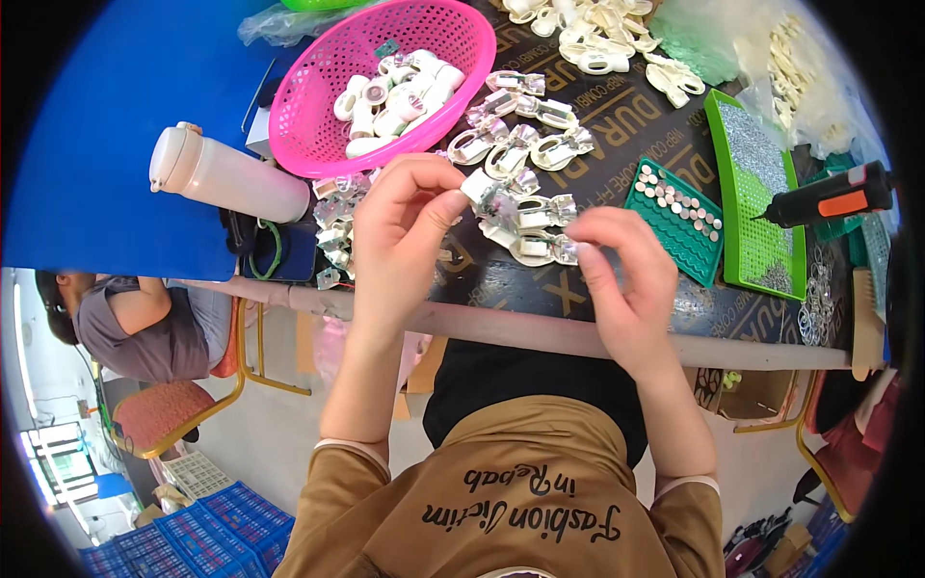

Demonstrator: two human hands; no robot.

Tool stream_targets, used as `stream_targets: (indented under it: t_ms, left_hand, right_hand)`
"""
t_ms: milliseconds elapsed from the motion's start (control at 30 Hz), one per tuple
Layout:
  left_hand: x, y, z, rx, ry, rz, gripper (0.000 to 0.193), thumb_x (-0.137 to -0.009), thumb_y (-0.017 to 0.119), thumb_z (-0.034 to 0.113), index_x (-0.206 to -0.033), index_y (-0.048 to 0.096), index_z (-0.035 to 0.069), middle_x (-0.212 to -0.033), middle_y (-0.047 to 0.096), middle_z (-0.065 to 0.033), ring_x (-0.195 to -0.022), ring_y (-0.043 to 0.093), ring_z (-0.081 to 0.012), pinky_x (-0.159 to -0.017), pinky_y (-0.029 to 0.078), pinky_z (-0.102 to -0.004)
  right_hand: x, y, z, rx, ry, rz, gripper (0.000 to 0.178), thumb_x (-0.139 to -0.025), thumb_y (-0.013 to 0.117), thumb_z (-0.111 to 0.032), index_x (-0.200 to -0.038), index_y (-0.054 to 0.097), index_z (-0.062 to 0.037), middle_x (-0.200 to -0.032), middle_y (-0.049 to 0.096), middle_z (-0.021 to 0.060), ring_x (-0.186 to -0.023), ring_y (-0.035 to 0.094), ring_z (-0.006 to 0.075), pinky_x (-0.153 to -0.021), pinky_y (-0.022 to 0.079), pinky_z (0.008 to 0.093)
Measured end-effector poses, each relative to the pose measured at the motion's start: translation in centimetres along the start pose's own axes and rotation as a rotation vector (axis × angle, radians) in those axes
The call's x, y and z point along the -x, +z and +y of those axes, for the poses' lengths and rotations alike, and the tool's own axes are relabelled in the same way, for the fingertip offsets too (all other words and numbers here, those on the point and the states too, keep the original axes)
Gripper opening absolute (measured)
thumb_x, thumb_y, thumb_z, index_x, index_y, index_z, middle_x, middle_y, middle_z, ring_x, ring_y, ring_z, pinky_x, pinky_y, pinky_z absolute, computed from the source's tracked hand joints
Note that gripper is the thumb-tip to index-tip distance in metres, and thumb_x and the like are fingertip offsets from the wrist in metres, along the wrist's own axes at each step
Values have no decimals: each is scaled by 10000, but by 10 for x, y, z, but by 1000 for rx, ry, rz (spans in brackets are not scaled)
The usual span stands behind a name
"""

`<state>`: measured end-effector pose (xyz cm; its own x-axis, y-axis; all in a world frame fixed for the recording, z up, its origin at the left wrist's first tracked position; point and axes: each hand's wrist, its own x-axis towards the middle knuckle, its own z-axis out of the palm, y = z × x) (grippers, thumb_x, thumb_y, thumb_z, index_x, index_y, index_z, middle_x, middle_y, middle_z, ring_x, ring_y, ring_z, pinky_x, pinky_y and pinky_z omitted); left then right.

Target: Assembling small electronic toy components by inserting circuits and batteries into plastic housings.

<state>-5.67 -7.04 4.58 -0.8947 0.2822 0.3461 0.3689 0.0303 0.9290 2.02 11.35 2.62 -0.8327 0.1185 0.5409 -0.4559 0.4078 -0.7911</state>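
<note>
My left hand (409, 226) is closed, thumb and forefinger pinching a small white plastic part with a shiny clear or metallic section (493, 200). It is held just above the table. My right hand (626, 279) has its thumb and forefinger brought close together in a pinch; anything between them is too small to make out. Those fingertips are beside a white plastic piece with a silvery end (544, 248). Several similar pieces with ring-shaped white bodies and silvery ends (511, 149) lie in a cluster beyond my hands.
A pink basket (479, 72) of white housings stands far left, near a pale bottle (231, 178). To the right are a teal ribbed tray (674, 246) with small discs, a green tray (792, 275) of small metal pieces and a black-and-orange electric screwdriver (838, 202). A person (145, 323) sits left.
</note>
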Motion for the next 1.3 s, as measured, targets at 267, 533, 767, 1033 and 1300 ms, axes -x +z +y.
stream_targets:
  t_ms: [267,533,767,1033,1300]
  left_hand:
    - [-6,19,12,274,-47,-108,68,-822,546,-8,-890,545,-4,-897,535,-33,-791,500,-83,-682,416,-211]
    - [7,44,14,449,-372,-321,320,-924,446,189,-1201,393,38,-1096,510,-80,-965,498,-142,-840,419,-271]
    - [15,92,7,664,-498,-509,322,-852,546,61,-1153,438,29,-1038,542,-44,-843,523,-77,-744,441,-229]
    - [17,118,1,708,-276,-200,242,-870,511,49,-1105,476,3,-978,573,-61,-921,539,-120,-821,428,-251]
    - [20,103,6,256,-141,-380,258,-794,570,7,-1048,529,24,-934,567,-45,-824,531,-104,-748,432,-241]
  right_hand:
    - [-31,20,-10,-699,238,-128,337,-793,547,11,-1126,488,5,-1029,568,73,-935,565,155,-830,448,291]
    - [-23,-7,-8,-870,388,-17,279,-846,478,13,-1123,451,3,-981,545,70,-842,570,122,-755,465,240]
    - [-1,-49,0,-787,382,98,317,-862,479,-41,-1173,445,11,-1087,540,106,-974,538,150,-854,426,270]
    - [32,-83,10,-729,313,174,357,-861,515,-107,-1187,445,21,-1064,532,97,-885,520,132,-801,420,260]
    - [56,-104,15,-796,335,439,336,-822,569,-84,-1123,435,-24,-988,543,115,-883,545,202,-783,437,319]
